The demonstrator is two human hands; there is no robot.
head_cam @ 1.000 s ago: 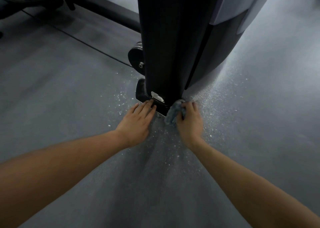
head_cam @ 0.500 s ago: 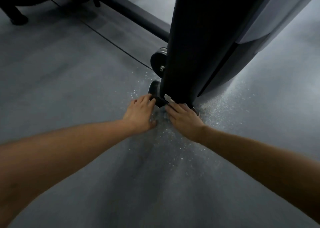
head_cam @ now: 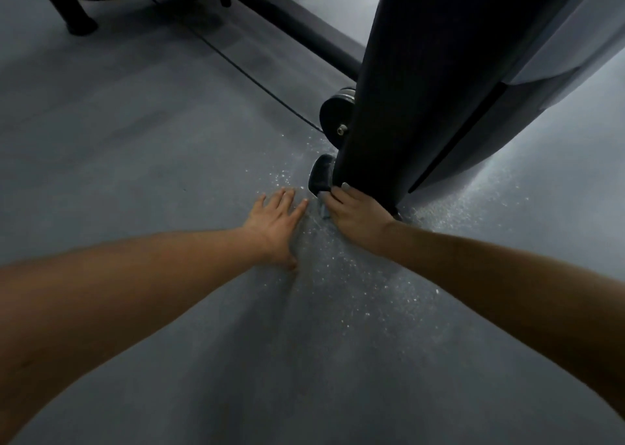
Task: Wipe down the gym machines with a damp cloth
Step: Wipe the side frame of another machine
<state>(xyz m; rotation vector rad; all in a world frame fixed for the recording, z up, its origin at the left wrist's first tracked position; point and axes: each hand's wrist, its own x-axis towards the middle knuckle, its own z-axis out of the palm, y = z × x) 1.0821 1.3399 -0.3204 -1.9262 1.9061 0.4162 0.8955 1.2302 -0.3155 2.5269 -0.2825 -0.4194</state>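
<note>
The small white label (head_cam: 345,185) at the foot of the dark machine (head_cam: 406,89) is too small to read. A grey-blue cloth (head_cam: 324,210) peeks from under the right hand (head_cam: 355,212), which grasps it against the machine's base on the speckled floor (head_cam: 169,147). The left hand (head_cam: 275,223) lies flat beside it, fingers released and spread.

We find no word, brand, number or sign that can be read. The one candidate is a small pale tag (head_cam: 345,185) at the very foot of the dark machine column (head_cam: 406,89), on its near edge (a label by the look of it, but too small and blurred for us to make out any print).
</note>
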